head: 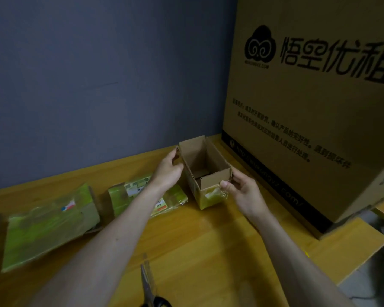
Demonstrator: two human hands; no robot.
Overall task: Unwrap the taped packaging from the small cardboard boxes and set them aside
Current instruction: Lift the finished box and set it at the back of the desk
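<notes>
Far left on the counter (208, 235): a flattened wrapped box (51, 224), green tape over it, lying near the left edge. Beside it to the right, a second wrapped packet (129, 196) with labels, partly under the left forearm.

Left hand (167, 171): fingers curled round the far left corner of the small open box (205, 171), steadying it. The box stands upright, top open, apparently empty, yellow-green tape still on its near end.

Right hand (242, 191): thumb and fingers pinch a crinkled strip of clear tape (218, 191) at the box's near right corner.

Step in hand, by my reading: peeling that tape off. Best done with the left hand bracing hard while the right pulls low and along the cardboard face, not outward, so the wall does not tear or the box tip.

Room: the large printed carton (315, 103) stands close on the right, so little sideways clearance there; pull toward the body instead. Scissors (150, 289) lie on the near counter between the forearms; mind the blades. Open wood lies in front; the counter's right edge drops off beyond the carton.
</notes>
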